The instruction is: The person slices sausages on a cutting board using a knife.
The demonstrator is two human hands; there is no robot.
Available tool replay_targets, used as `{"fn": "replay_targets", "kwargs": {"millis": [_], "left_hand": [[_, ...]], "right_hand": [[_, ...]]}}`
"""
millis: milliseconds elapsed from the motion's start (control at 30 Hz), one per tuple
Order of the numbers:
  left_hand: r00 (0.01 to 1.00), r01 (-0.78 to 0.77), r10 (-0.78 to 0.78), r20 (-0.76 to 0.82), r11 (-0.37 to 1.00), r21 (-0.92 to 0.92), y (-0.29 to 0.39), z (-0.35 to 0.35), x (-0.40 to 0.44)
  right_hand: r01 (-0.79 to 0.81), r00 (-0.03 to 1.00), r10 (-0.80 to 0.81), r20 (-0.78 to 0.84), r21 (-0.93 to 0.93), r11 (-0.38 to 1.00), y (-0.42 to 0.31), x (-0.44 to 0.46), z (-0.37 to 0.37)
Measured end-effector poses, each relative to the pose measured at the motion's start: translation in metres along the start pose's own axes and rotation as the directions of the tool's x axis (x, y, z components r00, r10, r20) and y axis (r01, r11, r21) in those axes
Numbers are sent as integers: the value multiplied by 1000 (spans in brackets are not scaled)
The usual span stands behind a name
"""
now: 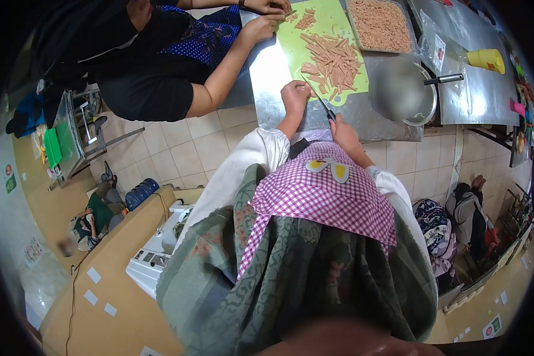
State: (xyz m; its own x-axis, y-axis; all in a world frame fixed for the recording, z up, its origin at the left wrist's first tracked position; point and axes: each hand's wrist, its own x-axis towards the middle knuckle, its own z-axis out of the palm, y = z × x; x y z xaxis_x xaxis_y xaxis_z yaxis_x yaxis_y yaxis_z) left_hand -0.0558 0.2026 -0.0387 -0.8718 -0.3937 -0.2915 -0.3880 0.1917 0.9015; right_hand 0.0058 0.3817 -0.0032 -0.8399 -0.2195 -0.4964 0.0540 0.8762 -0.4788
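My right hand (345, 135) is closed round the dark handle of a knife (323, 102), its blade pointing up and left over the front edge of a yellow-green cutting mat (288, 50). Beside the blade, my left hand (296, 97) has its fingers curled at the mat's edge, on pinkish-brown food strips that they partly hide. A loose pile of pinkish-brown food strips (332, 58) covers the middle of the mat. Farther back lies a small heap of diced pieces (306, 19).
A co-worker's hand (261, 28) works at the mat's far left. A tray of small diced food (380, 26) stands at the back right. Nearer are a large metal pot (428, 110) with a handled utensil across its rim and a yellow cup (486, 60). The metal table (391, 132) ends before me.
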Motion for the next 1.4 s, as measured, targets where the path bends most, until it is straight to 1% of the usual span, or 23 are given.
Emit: {"fn": "replay_targets", "kwargs": {"millis": [133,233,333,467,567,667,733,767,833,933,1033,1133,1233,1333,1400], "left_hand": [[1000,-7,7,-2,998,-57,-6,3,0],[998,-56,56,-30,998,1,-17,5,3],[998,18,-23,-62,996,-83,-20,7,3],[995,-41,38,-87,999,-36,-23,7,3],[996,-36,33,-82,998,-43,-22,7,3],[998,-18,16,-53,999,-28,-11,4,1],[1000,-20,20,-19,1000,-2,-1,0,-4],[1000,-13,12,-21,1000,-25,4,-3,-5],[1000,4,-6,-20,997,-72,5,-2,-7],[999,-12,9,-39,997,-75,3,-1,-9],[999,14,-18,-43,995,-102,1,0,-9],[997,19,-26,-73,995,-94,0,1,-10],[999,10,-14,-45,996,-83,2,-1,-10],[998,25,-34,-49,982,-185,0,0,-13],[998,26,-34,-45,986,-165,-4,2,-11]], "right_hand": [[-20,1000,20,-12,-50,999,2,5,5],[-31,999,29,-20,-117,993,4,0,3],[-21,998,12,-57,-173,985,7,-2,4],[-32,997,16,-81,-211,977,10,-10,-1],[-46,998,39,-45,-164,985,25,-21,0],[-81,995,86,49,-110,991,29,-34,-11],[-21,1000,21,8,-35,999,25,-37,-18],[9,1000,-9,-15,3,1000,22,-38,-21],[16,1000,-16,-21,8,1000,9,-35,-31],[13,1000,-13,-5,-9,1000,3,-24,-33],[15,1000,-15,-3,-14,1000,0,-18,-33],[19,1000,-19,-9,-19,1000,2,-17,-31],[32,999,-32,8,-22,999,3,-17,-32],[38,999,-37,17,-27,999,1,-19,-33],[32,999,-32,9,-26,999,3,-18,-31]]}}
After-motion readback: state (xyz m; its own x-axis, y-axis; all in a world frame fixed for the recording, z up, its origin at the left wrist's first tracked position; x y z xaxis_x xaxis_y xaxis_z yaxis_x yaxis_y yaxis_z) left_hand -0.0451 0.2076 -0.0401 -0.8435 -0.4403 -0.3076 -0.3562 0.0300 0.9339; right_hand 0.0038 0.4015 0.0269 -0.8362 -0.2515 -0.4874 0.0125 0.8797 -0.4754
